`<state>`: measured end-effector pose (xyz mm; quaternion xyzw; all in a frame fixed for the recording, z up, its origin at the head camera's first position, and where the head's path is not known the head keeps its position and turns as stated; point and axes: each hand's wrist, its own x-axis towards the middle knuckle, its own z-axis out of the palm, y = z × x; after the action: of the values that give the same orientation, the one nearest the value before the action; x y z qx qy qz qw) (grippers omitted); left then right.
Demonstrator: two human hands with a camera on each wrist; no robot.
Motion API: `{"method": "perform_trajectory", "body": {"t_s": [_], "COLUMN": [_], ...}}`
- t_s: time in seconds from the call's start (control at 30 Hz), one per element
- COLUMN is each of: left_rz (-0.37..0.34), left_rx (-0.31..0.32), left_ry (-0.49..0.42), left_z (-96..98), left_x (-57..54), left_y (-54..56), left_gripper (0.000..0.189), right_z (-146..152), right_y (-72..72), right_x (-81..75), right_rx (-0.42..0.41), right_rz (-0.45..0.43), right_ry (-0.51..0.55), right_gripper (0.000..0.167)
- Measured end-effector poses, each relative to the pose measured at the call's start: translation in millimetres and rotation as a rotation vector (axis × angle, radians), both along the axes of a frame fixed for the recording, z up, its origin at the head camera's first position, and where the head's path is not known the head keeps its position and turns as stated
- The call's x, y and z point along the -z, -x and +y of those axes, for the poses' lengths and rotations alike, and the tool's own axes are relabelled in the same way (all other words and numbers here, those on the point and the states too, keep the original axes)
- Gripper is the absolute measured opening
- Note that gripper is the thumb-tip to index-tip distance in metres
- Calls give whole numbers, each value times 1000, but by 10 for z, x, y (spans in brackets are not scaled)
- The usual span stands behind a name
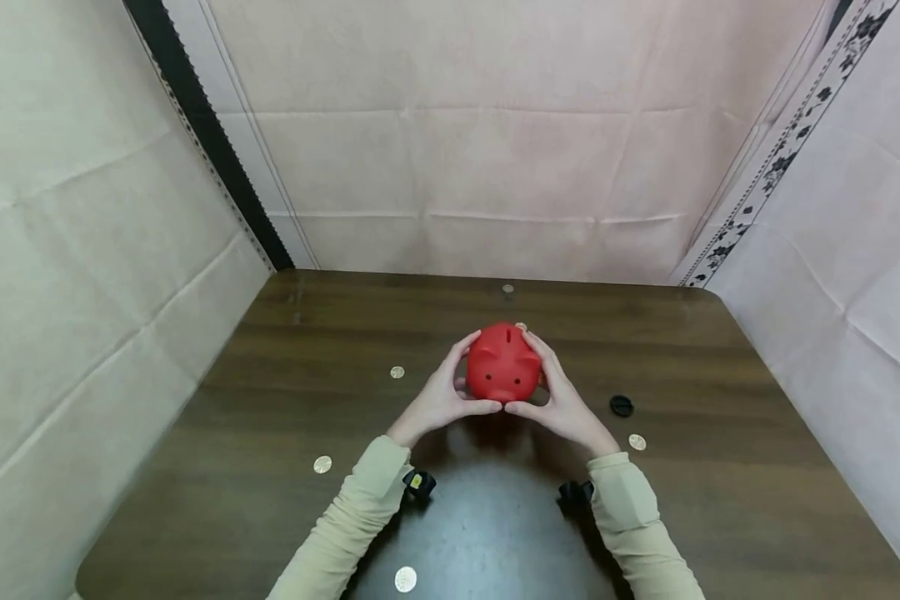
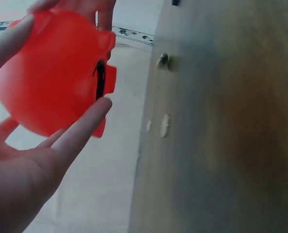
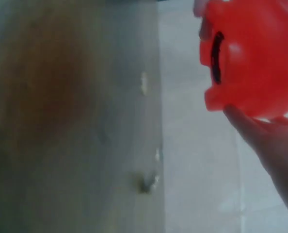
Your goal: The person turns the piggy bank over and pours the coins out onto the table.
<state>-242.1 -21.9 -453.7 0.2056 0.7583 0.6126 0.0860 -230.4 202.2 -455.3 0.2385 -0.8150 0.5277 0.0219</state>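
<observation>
A red piggy bank [image 1: 503, 367] is held up over the table between both hands, its snout toward me and its coin slot on top. My left hand [image 1: 450, 396] grips its left side, thumb below the snout and fingers round the flank. The right hand [image 1: 566, 408] grips the opposite side the same way, the two thumb tips almost meeting. From the left wrist, the piggy bank [image 2: 52, 73] shows stubby feet and a dark round spot [image 2: 100, 80] on its underside. The right wrist view shows the same dark underside spot [image 3: 216, 57].
A black round plug [image 1: 622, 406] lies on the brown wooden table [image 1: 720, 483], right of the hands, with a coin [image 1: 637, 442] close by. Several other coins are scattered about, including one at the left [image 1: 322, 464] and one near the front [image 1: 406, 579]. Pale cloth walls [image 1: 480, 167] surround the table.
</observation>
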Motion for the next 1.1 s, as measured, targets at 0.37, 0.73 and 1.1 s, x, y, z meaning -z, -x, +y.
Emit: {"method": "perform_trajectory", "body": {"t_s": [0.37, 0.73, 1.1], "left_rz": [68, 86, 173], "left_rx": [-55, 17, 48], "left_ry": [80, 165, 411], "left_z": [-11, 83, 116], "left_x": [-497, -469, -10], "left_y": [119, 2, -213], "left_gripper": [85, 91, 103], "right_z": [63, 217, 189], "right_y": [28, -110, -299], "right_x": [-554, -489, -35], "right_rx": [165, 100, -23], "right_rz": [13, -15, 38], "right_ry": [-43, -90, -248], "right_gripper": [83, 87, 100]}}
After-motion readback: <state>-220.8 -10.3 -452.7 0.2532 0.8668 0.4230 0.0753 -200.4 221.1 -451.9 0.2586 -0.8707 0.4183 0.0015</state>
